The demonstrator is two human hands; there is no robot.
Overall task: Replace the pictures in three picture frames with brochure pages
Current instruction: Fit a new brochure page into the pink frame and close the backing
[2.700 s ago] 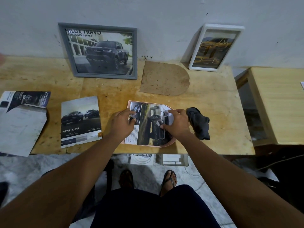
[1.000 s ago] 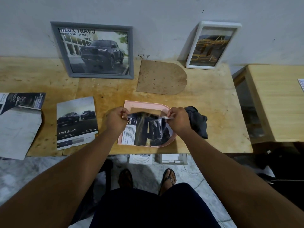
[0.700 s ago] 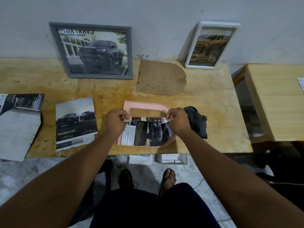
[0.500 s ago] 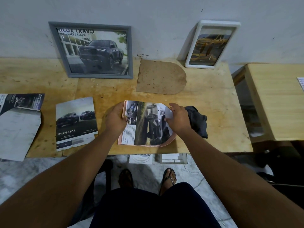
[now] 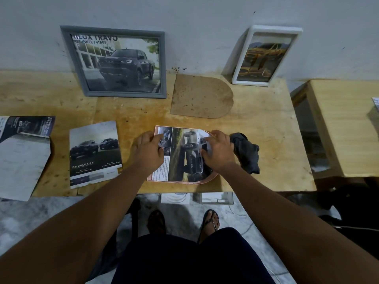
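A pink arch-shaped picture frame (image 5: 203, 181) lies flat near the table's front edge. A cut brochure page (image 5: 184, 154) showing a truck lies inside it. My left hand (image 5: 148, 150) rests on the page's left side with fingers spread flat. My right hand (image 5: 218, 151) presses the page's right edge into the frame with bent fingers. The frame's brown arch-shaped backing board (image 5: 201, 96) lies behind it. A grey frame (image 5: 115, 62) and a white frame (image 5: 264, 56), both with truck pictures, lean on the wall.
A dark cloth (image 5: 247, 155) lies right of the pink frame. A brochure page (image 5: 95, 154) reading DOUBLE CAB lies to the left, more brochure sheets (image 5: 22, 154) at far left. A second wooden table (image 5: 344, 128) stands to the right. Boxes sit on the floor below.
The page's far edge was lifted and folded toward me a second ago; it is now laid flat in the pink frame, and both hands have gone from pinching it to pressing it down.
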